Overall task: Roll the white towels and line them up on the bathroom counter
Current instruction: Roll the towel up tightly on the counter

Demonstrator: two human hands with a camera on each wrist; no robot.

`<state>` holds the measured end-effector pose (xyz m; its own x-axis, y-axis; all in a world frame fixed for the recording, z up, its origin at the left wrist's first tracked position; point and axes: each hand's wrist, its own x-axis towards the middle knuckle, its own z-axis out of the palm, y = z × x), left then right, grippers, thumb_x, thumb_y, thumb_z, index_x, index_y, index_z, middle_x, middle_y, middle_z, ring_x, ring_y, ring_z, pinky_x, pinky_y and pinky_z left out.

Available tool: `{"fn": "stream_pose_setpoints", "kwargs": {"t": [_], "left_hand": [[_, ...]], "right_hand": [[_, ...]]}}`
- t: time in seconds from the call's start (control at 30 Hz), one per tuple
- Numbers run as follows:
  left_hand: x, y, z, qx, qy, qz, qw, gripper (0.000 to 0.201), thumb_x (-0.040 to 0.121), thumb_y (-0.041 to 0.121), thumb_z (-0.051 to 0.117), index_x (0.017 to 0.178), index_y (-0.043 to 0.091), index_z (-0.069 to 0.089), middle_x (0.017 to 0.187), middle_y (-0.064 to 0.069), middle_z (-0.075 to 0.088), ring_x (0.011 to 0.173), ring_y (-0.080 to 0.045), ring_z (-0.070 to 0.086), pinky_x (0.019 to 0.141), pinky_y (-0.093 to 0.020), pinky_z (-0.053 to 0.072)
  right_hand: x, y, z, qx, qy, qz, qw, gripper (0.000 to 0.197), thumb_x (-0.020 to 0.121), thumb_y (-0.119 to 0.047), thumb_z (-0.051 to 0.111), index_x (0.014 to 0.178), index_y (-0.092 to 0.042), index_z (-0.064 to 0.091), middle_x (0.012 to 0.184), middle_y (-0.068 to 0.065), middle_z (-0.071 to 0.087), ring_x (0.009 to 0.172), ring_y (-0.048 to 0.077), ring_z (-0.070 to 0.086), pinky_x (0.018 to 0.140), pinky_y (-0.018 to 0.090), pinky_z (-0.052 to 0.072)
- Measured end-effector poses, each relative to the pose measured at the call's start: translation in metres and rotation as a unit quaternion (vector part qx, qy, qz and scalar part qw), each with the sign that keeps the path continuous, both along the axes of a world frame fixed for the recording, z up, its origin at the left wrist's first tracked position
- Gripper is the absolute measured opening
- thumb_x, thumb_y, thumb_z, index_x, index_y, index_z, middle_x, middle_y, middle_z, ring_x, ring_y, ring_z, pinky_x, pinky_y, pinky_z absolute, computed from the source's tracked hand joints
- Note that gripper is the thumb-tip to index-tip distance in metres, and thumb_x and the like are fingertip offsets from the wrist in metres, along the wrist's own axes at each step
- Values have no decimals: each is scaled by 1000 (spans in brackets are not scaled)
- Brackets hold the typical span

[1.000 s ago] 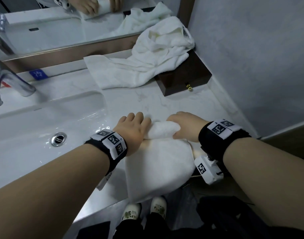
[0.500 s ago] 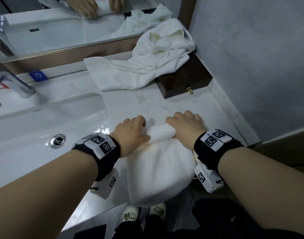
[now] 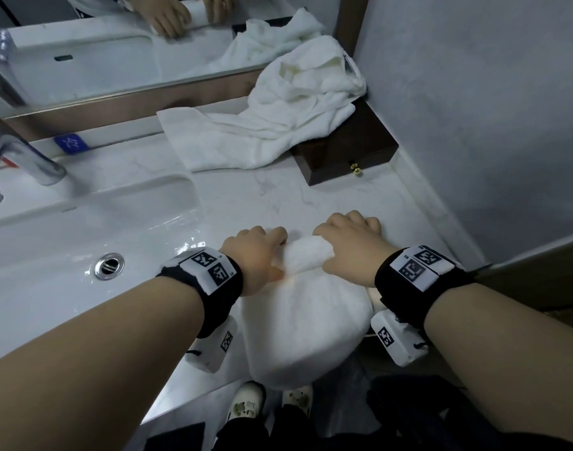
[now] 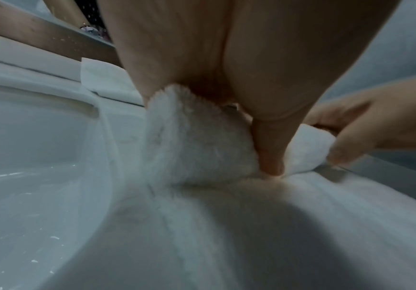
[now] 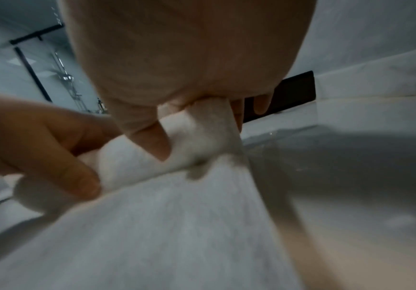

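Towel roll (image 3: 303,255) has moved a little forward, toward 12 o'clock on the desk (image 3: 343,203), compared with a second ago, and both hands went with it. The left hand (image 3: 255,255) and right hand (image 3: 347,245) hold its two ends, fingers (image 5: 149,141) curled around the cloth. The flat part of the towel (image 3: 307,320) hangs over the near edge at 6 o'clock. I judge the rolling is only begun. A crumpled towel pile (image 3: 278,125) waits at 12 o'clock, partly on a dark wooden box (image 3: 353,151).
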<state>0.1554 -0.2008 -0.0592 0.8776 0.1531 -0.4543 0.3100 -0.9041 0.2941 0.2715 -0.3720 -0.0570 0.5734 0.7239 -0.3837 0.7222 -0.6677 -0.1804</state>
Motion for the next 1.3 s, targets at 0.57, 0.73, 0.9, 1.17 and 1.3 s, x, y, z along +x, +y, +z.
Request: {"fn": "stream_pose_setpoints", "kwargs": {"t": [0.57, 0.73, 0.9, 1.17, 1.3], "left_hand": [[-1, 9, -6, 131, -97, -67, 984, 48, 81, 30, 65, 117, 29, 34, 109, 1, 41, 94, -24, 47, 73, -32, 34], [1, 11, -3, 94, -91, -48, 990, 42, 83, 32, 64, 118, 23, 43, 110, -1, 43, 95, -26, 51, 73, -37, 46], [-9, 23, 1, 38, -66, -39, 996, 58, 78, 63, 61, 124, 27, 54, 114, 2, 42, 106, -20, 43, 90, -32, 42], [-19, 36, 7, -51, -9, -16, 999, 43, 97, 46, 47, 134, 23, 47, 118, 0, 52, 112, -22, 48, 99, -39, 39], [-18, 32, 7, -63, -9, 7, 998, 37, 95, 40, 53, 126, 21, 47, 112, -3, 53, 107, -26, 50, 95, -42, 41]], "right_hand": [[-12, 14, 12, 34, 159, -62, 985, 54, 87, -40, 64, 134, -23, 45, 128, 3, 47, 119, 25, 43, 101, 42, 38], [-10, 20, 5, 2, 63, 0, 998, 40, 90, -37, 59, 125, -27, 43, 121, 0, 47, 112, 26, 40, 94, 45, 38], [-9, 19, -16, 46, -16, 34, 998, 30, 88, -32, 58, 112, -33, 42, 112, -8, 45, 104, 22, 37, 80, 40, 35], [-4, 13, -32, 86, -80, 53, 992, 33, 86, -31, 61, 109, -38, 39, 115, -13, 45, 103, 19, 36, 76, 36, 31], [-4, 13, -32, 78, -85, 51, 992, 32, 86, -33, 60, 110, -37, 39, 113, -13, 47, 103, 19, 38, 78, 39, 34]]}}
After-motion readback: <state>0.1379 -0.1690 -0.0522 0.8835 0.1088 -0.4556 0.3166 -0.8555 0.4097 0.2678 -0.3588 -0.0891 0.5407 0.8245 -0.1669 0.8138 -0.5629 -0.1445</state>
